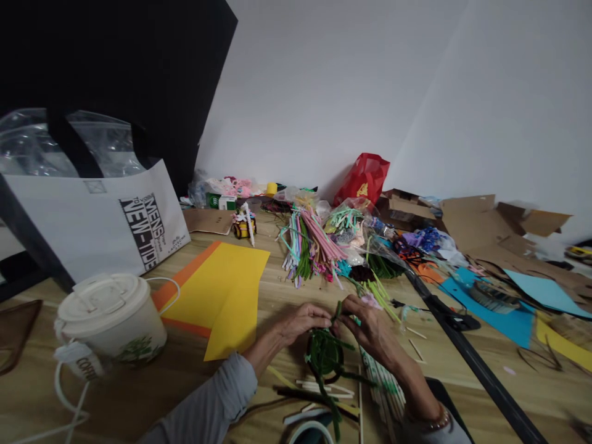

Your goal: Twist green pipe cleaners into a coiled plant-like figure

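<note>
Between my two hands is a round piece of woven dark green pipe cleaners (326, 353), with loose stems sticking out to the right and downward. My left hand (303, 323) pinches its upper left edge between thumb and fingers. At the upper right, my right hand (367, 324) is closed on a green stem that rises from the same piece. Under and below it lie thin pale wooden sticks (342, 391) and brown and yellow stems. The rim of a white roll (311, 427) shows at the bottom edge.
Bundles of coloured pipe cleaners (314, 243) lie ahead. Yellow paper sheets (235, 290), a lidded white bucket (111, 317) with a cord and a white bag (97, 222) stand left. To the right are a black bar (481, 370), blue paper (494, 311) and cardboard boxes (485, 228).
</note>
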Demonstrator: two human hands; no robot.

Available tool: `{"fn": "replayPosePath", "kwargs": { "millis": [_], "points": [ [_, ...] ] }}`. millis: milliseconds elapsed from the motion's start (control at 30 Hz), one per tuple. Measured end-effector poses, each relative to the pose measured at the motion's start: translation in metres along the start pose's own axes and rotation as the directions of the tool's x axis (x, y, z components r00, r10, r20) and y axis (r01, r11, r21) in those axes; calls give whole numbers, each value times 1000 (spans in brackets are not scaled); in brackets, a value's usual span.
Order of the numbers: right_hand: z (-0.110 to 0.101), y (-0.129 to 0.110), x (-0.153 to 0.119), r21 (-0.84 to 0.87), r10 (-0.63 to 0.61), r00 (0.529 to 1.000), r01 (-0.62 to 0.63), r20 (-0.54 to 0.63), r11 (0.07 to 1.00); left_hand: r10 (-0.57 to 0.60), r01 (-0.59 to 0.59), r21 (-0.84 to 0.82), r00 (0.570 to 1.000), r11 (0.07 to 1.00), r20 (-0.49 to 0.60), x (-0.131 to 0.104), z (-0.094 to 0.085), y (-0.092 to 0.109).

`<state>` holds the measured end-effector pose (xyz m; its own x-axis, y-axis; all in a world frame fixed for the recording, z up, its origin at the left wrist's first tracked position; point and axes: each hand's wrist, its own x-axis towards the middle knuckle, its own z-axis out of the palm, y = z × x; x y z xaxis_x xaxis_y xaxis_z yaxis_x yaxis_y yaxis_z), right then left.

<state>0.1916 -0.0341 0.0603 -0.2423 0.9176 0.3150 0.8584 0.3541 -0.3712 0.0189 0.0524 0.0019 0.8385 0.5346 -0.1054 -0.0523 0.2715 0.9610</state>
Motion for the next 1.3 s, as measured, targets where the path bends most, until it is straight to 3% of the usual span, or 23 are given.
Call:
{"fn": "replayPosePath", "kwargs": {
  "millis": [100,467,767,867,1067,1300],
  "points": [
    [0,-4,0,-17,17,1000,-16,22,1000,4,-1,39,999,999,-54,2,-1,-4],
    [7,1,1,29,17,999,-18,32,999,79,-73,71,993,995,-86,7,0,-8],
    [12,-6,1,-71,71,996,-67,48,995,84,-56,226,990,973,-116,16,-3,-22],
    [14,-2,0,21,107,994,-108,17,994,115,-82,232,984,969,-135,15,-1,-20],
    [21,12,2,301,235,972,-226,7,926,178,-171,56,965,984,-194,9,8,-8],
    [25,11,3,369,232,972,-222,17,903,182,-167,97,967,981,-176,4,10,-3]
  ]
}}
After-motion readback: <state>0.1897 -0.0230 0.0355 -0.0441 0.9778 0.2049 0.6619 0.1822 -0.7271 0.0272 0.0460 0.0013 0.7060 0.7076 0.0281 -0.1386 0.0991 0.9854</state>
